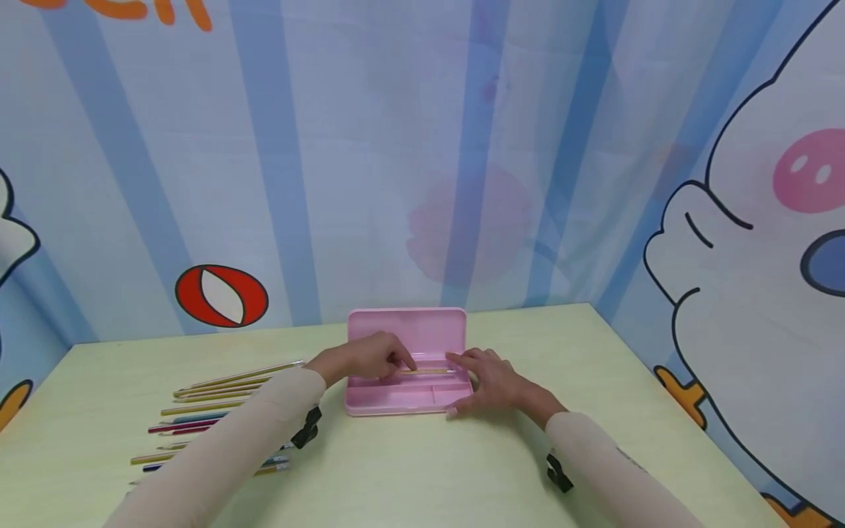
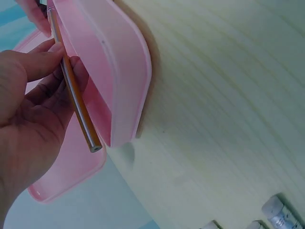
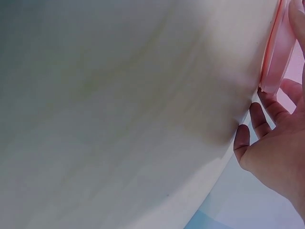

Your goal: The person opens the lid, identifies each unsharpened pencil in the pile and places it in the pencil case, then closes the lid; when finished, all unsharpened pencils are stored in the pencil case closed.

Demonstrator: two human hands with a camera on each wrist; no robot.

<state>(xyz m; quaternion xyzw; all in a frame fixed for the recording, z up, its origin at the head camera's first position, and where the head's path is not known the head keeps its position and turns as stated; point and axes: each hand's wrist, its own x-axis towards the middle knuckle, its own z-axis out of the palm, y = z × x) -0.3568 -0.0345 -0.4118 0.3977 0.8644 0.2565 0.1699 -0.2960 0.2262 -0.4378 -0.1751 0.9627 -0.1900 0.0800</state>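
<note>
A pink pencil case [image 1: 389, 400] stands with its lid up near the back of the table; a narrow front compartment runs along it. My left hand [image 1: 378, 356] reaches over the case and pinches a yellow pencil [image 1: 429, 372] between thumb and fingers. In the left wrist view the pencil [image 2: 78, 98] slants along the case, its blunt end pointing toward the camera. At the case's right end, my right hand [image 1: 494, 383] grips it, thumb at the front edge and a finger reaching over the back. The right wrist view shows its fingers around the case's corner [image 3: 280, 52].
Several pencils [image 1: 201, 405], yellow, red and blue, lie roughly side by side on the table [image 1: 409, 477] at left, partly hidden by my left sleeve. A striped blue curtain [image 1: 370, 183] with cartoon figures hangs behind the table's back edge.
</note>
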